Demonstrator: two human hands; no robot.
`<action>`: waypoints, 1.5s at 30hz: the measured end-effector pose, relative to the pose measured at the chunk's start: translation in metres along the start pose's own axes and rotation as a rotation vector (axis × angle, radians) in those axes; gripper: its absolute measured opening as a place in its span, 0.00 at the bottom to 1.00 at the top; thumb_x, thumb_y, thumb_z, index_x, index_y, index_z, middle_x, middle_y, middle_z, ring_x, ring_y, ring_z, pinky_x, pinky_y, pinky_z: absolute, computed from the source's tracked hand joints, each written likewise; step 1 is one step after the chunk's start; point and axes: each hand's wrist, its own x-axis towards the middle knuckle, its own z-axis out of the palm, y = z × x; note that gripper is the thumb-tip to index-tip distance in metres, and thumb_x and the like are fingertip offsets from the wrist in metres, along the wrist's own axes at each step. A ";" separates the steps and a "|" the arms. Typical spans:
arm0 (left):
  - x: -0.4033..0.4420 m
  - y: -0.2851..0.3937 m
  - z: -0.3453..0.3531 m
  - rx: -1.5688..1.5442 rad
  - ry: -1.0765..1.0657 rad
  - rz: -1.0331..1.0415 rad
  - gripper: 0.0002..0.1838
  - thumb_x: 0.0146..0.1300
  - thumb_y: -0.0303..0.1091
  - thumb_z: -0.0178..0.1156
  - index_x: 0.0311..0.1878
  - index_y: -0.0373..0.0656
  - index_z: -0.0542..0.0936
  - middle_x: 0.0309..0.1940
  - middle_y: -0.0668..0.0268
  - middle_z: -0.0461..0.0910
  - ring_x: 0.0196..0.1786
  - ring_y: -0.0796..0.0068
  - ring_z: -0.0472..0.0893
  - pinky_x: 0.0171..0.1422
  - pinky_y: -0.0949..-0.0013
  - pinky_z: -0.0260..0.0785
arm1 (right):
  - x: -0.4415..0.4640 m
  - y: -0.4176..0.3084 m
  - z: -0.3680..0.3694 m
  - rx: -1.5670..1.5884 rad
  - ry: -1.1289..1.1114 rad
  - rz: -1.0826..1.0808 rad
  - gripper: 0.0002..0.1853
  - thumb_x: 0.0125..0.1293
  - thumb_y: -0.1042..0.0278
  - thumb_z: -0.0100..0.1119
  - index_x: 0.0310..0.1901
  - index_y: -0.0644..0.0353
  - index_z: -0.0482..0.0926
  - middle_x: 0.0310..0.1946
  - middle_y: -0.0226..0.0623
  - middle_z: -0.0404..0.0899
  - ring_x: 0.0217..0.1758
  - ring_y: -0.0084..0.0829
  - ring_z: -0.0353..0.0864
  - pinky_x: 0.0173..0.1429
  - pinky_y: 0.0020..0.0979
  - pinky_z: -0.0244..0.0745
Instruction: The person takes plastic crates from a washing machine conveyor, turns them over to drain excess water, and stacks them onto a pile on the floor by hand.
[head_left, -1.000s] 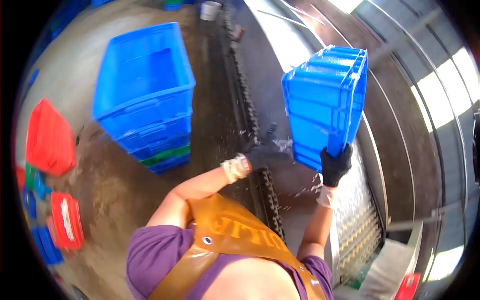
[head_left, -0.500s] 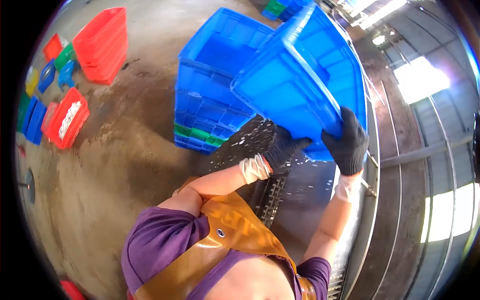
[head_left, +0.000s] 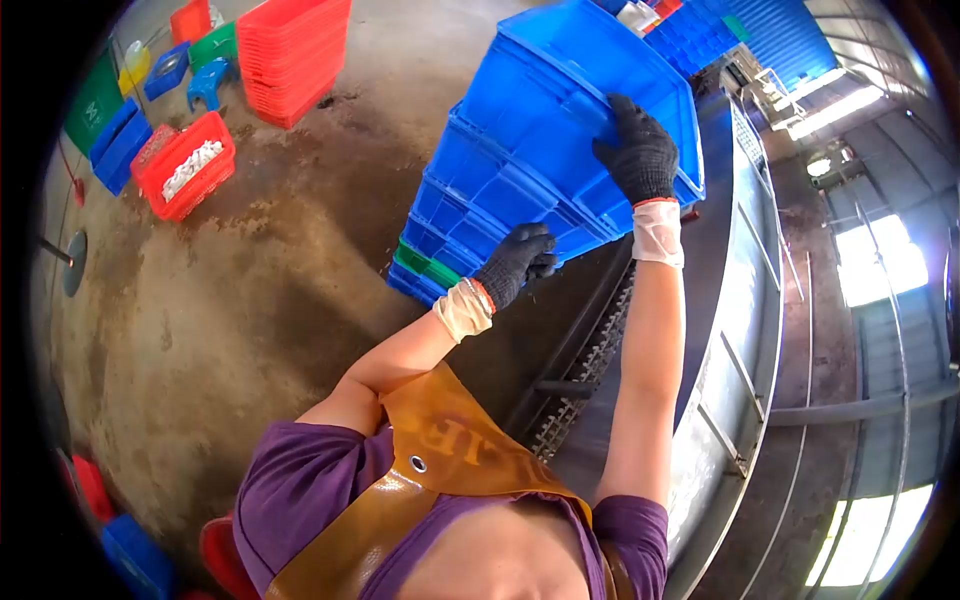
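Note:
A blue crate [head_left: 560,120] sits at the top of a stack of blue crates [head_left: 470,195], which has a green band [head_left: 425,266] low down. My right hand [head_left: 640,155], in a black knit glove, is on the near side of the top crate by its rim, thumb and fingers spread. Beside the lower part of the stack, my left hand [head_left: 516,262] has its gloved fingers curled; whether they touch a crate is unclear. Both gloves end in pale cuffs.
A conveyor with a chain [head_left: 600,365] and metal frame [head_left: 735,370] runs along the right. At the upper left stand a stack of red baskets [head_left: 290,60], a red basket with white contents [head_left: 188,170] and blue bins [head_left: 120,145].
The blue crate has moved left from over the conveyor onto the stack. My left hand has come off its underside, and the view has turned so the stack appears farther right.

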 end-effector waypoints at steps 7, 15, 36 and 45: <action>0.003 -0.062 -0.008 0.242 -0.331 -0.116 0.16 0.62 0.36 0.54 0.50 0.40 0.70 0.37 0.66 0.73 0.41 0.77 0.76 0.43 0.72 0.72 | -0.052 -0.017 -0.007 0.301 0.245 -0.154 0.30 0.46 0.64 0.63 0.55 0.52 0.69 0.55 0.41 0.69 0.59 0.44 0.65 0.63 0.42 0.60; -0.017 -0.148 0.043 0.352 -0.968 -0.809 0.19 0.67 0.36 0.46 0.59 0.41 0.65 0.47 0.64 0.73 0.47 0.73 0.73 0.52 0.70 0.67 | -0.357 -0.056 -0.047 0.544 0.018 0.755 0.13 0.54 0.62 0.58 0.41 0.53 0.78 0.39 0.37 0.78 0.42 0.41 0.77 0.44 0.37 0.74; -0.305 -0.332 0.219 1.020 -2.394 0.926 0.38 0.33 0.50 0.71 0.50 0.46 0.71 0.37 0.59 0.77 0.42 0.56 0.75 0.46 0.57 0.66 | -0.826 -0.343 -0.405 -1.482 0.475 2.480 0.27 0.58 0.43 0.45 0.50 0.55 0.72 0.48 0.47 0.75 0.50 0.45 0.74 0.54 0.46 0.65; -0.307 -0.336 0.216 1.059 -2.433 0.894 0.42 0.30 0.45 0.73 0.53 0.41 0.69 0.41 0.54 0.75 0.45 0.52 0.75 0.49 0.54 0.67 | -0.827 -0.237 -0.314 -1.134 1.876 2.370 0.26 0.54 0.60 0.56 0.55 0.60 0.69 0.53 0.45 0.72 0.58 0.42 0.69 0.57 0.36 0.65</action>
